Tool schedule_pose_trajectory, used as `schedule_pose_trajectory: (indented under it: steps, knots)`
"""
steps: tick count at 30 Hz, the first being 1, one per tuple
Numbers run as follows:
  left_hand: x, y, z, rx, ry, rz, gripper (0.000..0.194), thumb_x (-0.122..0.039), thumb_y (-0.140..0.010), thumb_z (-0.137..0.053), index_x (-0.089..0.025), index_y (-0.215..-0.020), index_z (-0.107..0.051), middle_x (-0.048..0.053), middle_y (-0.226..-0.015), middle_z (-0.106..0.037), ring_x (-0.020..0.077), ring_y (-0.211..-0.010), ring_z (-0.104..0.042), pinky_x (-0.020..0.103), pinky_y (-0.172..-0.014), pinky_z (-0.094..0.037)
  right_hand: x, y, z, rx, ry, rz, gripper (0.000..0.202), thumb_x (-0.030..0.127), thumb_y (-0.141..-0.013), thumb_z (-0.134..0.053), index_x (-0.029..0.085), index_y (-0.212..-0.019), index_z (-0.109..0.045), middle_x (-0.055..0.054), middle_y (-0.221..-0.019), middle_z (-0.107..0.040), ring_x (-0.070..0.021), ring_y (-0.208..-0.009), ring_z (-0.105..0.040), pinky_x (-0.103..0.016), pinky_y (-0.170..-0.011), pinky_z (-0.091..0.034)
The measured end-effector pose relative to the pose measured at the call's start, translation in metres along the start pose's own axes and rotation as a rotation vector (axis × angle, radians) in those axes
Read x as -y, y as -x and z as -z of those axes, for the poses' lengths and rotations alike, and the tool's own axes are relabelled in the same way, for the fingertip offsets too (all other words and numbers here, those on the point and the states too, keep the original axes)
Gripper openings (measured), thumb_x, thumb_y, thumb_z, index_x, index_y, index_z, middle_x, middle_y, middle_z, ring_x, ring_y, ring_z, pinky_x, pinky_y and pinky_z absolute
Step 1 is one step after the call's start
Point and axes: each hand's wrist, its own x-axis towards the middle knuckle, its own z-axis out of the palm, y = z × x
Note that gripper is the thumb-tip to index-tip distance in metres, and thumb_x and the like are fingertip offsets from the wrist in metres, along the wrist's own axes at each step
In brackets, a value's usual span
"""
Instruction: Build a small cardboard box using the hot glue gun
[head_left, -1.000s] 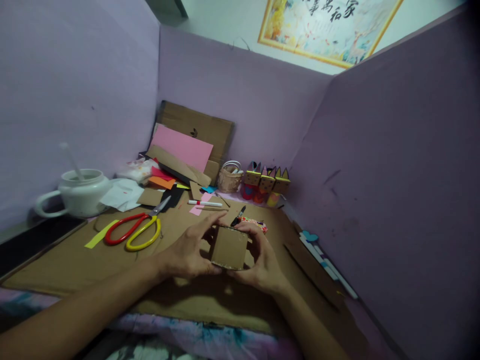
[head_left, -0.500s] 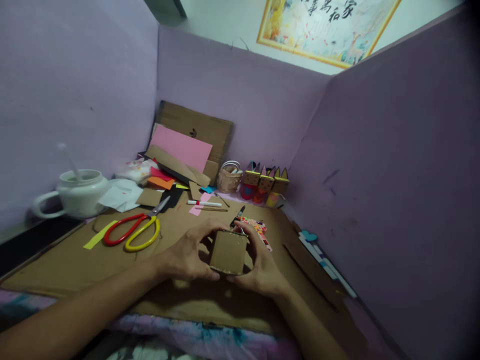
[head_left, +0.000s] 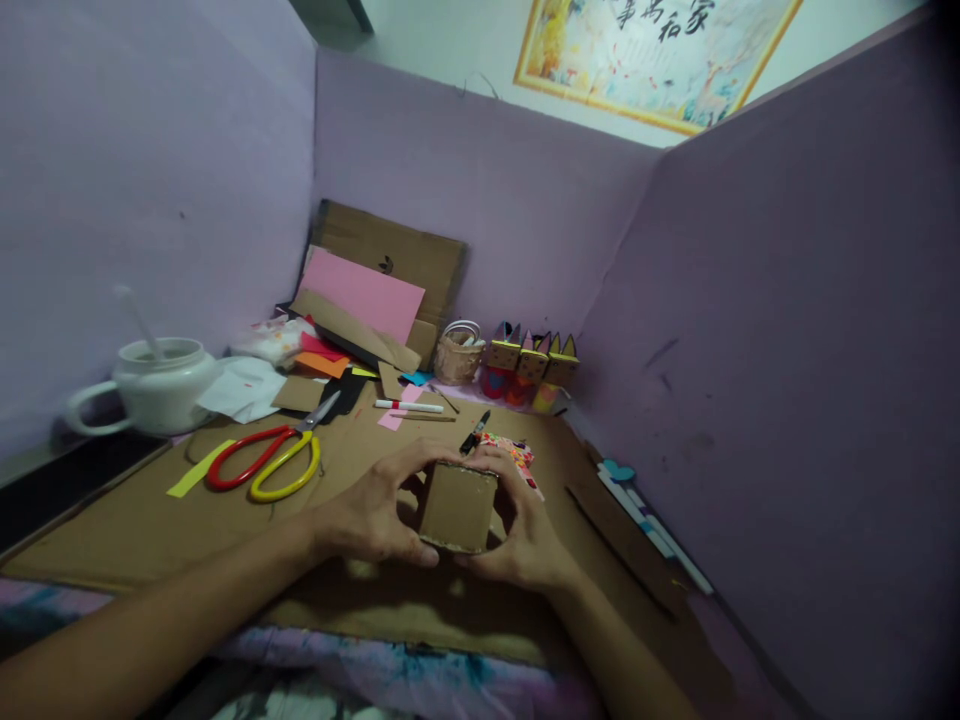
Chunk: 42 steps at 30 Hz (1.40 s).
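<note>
Between my two hands is a small square cardboard box (head_left: 459, 508), its flat brown face turned up towards me. My left hand (head_left: 386, 505) curves round its left side, thumb at the near edge and fingers at the far edge. On the opposite side, my right hand (head_left: 521, 525) grips it the same way. The box's underside is hidden. Just beyond the fingers lie a black marker (head_left: 475, 432) and a colourful patterned piece (head_left: 514, 452). Scissors (head_left: 281, 455) with one red and one yellow handle rest open to the left.
A cardboard sheet (head_left: 360, 605) covers the table. At the left stands a white mug (head_left: 161, 385). Paper scraps, a pink sheet (head_left: 364, 300), a small basket (head_left: 459, 355) and cardboard figures (head_left: 534, 360) line the back. White pens (head_left: 652, 525) lie along the right wall.
The fingers of my right hand have shifted slightly along the box's far edge, closer to the left fingers. The box has tilted a little; everything else stays put.
</note>
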Motion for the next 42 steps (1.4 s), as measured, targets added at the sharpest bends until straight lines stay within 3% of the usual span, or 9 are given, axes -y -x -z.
schedule_pose_trajectory:
  steps: [13,18,21,24,27,30,34,37,42]
  knots:
    - [-0.002,-0.002,-0.002,-0.066,-0.04,-0.06,0.074,-0.027,-0.052,-0.081,-0.021,-0.119,-0.052,0.01,-0.122,-0.056,0.03,-0.11,-0.056,0.042,-0.087,-0.05,0.0,0.002,-0.001,-0.019,-0.046,-0.026,0.071,0.024,-0.053,-0.084,0.031,-0.117,-0.054,-0.006,-0.122,-0.045,-0.0275,-0.119,-0.047,-0.04,-0.097,-0.043]
    - [0.002,-0.002,0.004,-0.132,-0.154,-0.116,0.069,-0.024,-0.059,-0.08,-0.019,-0.121,-0.049,0.013,-0.127,-0.052,0.0298,-0.114,-0.054,0.043,-0.093,-0.048,-0.007,0.001,0.003,0.021,-0.212,-0.176,0.109,0.047,-0.051,-0.087,0.032,-0.141,-0.027,-0.011,-0.148,-0.027,-0.0289,-0.137,-0.03,-0.046,-0.109,-0.031]
    - [0.004,-0.002,0.01,-0.175,-0.287,-0.22,0.065,-0.02,-0.064,-0.077,-0.02,-0.121,-0.047,0.015,-0.13,-0.05,0.0311,-0.123,-0.048,0.046,-0.099,-0.044,-0.013,-0.005,0.005,-0.054,-0.397,-0.27,0.126,0.064,-0.037,-0.083,0.033,-0.143,-0.022,-0.013,-0.151,-0.023,-0.032,-0.133,-0.037,-0.049,-0.102,-0.04]
    - [0.007,-0.002,0.01,-0.129,-0.406,-0.35,0.059,-0.013,-0.07,-0.07,-0.022,-0.123,-0.046,0.016,-0.134,-0.046,0.0308,-0.13,-0.041,0.047,-0.102,-0.041,-0.012,-0.01,0.006,-0.147,-0.595,-0.493,0.091,0.076,-0.055,-0.066,0.033,-0.131,-0.041,-0.011,-0.136,-0.046,-0.0278,-0.107,-0.06,-0.041,-0.078,-0.055]
    - [0.01,-0.002,0.005,-0.044,-0.443,-0.405,0.059,-0.007,-0.072,-0.064,-0.024,-0.124,-0.044,0.015,-0.139,-0.04,0.0303,-0.13,-0.041,0.044,-0.099,-0.045,-0.003,-0.01,0.003,-0.074,-0.725,-0.648,0.058,0.065,-0.074,-0.059,0.026,-0.117,-0.054,-0.008,-0.114,-0.063,-0.0224,-0.089,-0.066,-0.032,-0.063,-0.056]
    - [0.012,0.0,0.0,0.018,-0.458,-0.381,0.064,0.002,-0.07,-0.055,-0.027,-0.126,-0.045,0.012,-0.143,-0.037,0.0285,-0.129,-0.043,0.042,-0.099,-0.046,0.004,-0.009,0.001,-0.004,-0.761,-0.69,0.047,0.049,-0.073,-0.068,0.022,-0.109,-0.057,-0.006,-0.103,-0.066,-0.0203,-0.081,-0.067,-0.026,-0.056,-0.054]
    - [0.013,0.001,0.003,0.052,-0.466,-0.34,0.085,0.007,-0.063,-0.049,-0.03,-0.137,-0.034,0.009,-0.152,-0.025,0.0298,-0.138,-0.03,0.048,-0.107,-0.037,0.001,-0.009,0.0,-0.137,-0.605,-0.624,0.06,0.04,-0.062,-0.078,0.024,-0.114,-0.053,-0.006,-0.109,-0.062,-0.0225,-0.09,-0.065,-0.032,-0.069,-0.055]
    - [0.017,0.0,0.011,-0.027,-0.309,-0.206,0.092,0.003,-0.062,-0.049,-0.028,-0.144,-0.022,0.009,-0.15,-0.031,0.029,-0.136,-0.034,0.05,-0.11,-0.033,-0.007,-0.01,-0.001,-0.241,-0.374,-0.459,0.08,0.036,-0.05,-0.086,0.024,-0.119,-0.049,-0.009,-0.119,-0.055,-0.0268,-0.107,-0.059,-0.041,-0.092,-0.048]
    - [0.024,-0.008,0.016,-0.124,-0.154,-0.054,0.079,-0.019,-0.071,-0.061,-0.021,-0.142,-0.028,0.013,-0.143,-0.042,0.031,-0.13,-0.042,0.051,-0.107,-0.034,-0.016,-0.011,-0.002,-0.21,-0.041,-0.126,0.082,0.031,-0.057,-0.085,0.025,-0.128,-0.044,-0.011,-0.13,-0.047,-0.0285,-0.125,-0.045,-0.045,-0.108,-0.033]
